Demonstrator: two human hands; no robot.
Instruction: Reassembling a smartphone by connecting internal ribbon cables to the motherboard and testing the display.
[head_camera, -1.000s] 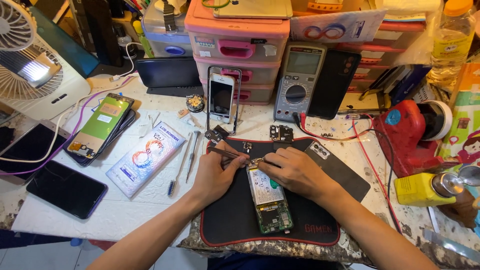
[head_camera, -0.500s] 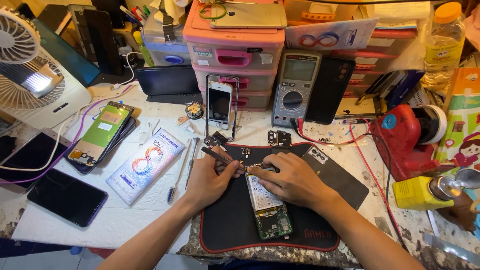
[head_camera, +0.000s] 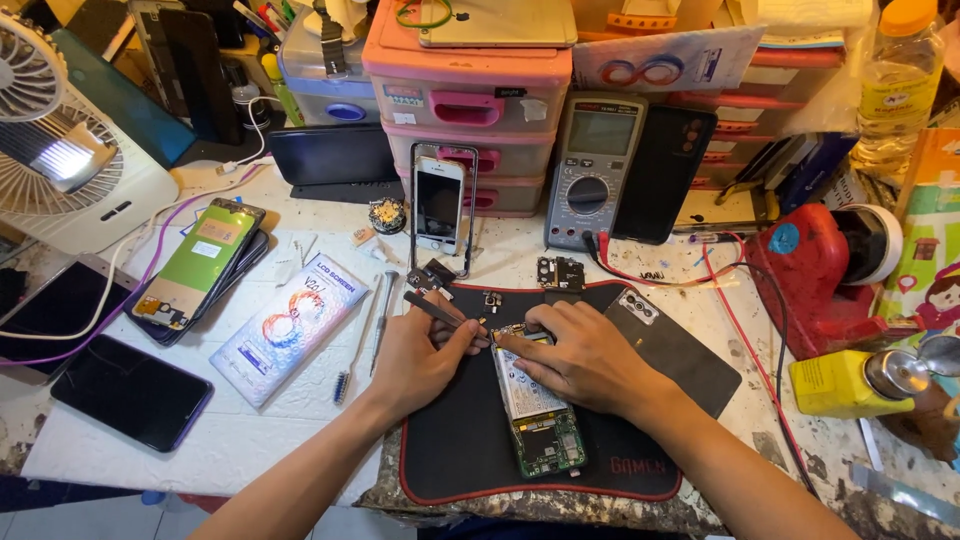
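At far left, a white fan (head_camera: 60, 150) stands on the surface (head_camera: 250, 440), with a dark phone (head_camera: 132, 392) lying face up in front of it and a green-backed phone panel (head_camera: 200, 262) just behind that. A flat white printed box (head_camera: 292, 327) lies near the middle-left, and a slim screwdriver (head_camera: 381, 322) rests just beside its right edge. The left hand (head_camera: 418, 362) is clenched around dark tweezers (head_camera: 440, 312), whose tips point right toward the upper end of the opened phone (head_camera: 535, 410). That phone lies lengthwise on the black mat with red edging (head_camera: 450, 450), its pale battery and green circuit board exposed. The right hand (head_camera: 585, 360) rests on the phone's upper half, fingers pressed down at its top edge beside the tweezer tips; whether it pinches a small part cannot be told. Behind the mat, a white phone (head_camera: 438, 205) stands upright against pink drawers (head_camera: 470, 100), with a grey multimeter (head_camera: 592, 170) to its right. At far right sit a red tool (head_camera: 810, 270) and a yellow dispenser bottle (head_camera: 850, 380).
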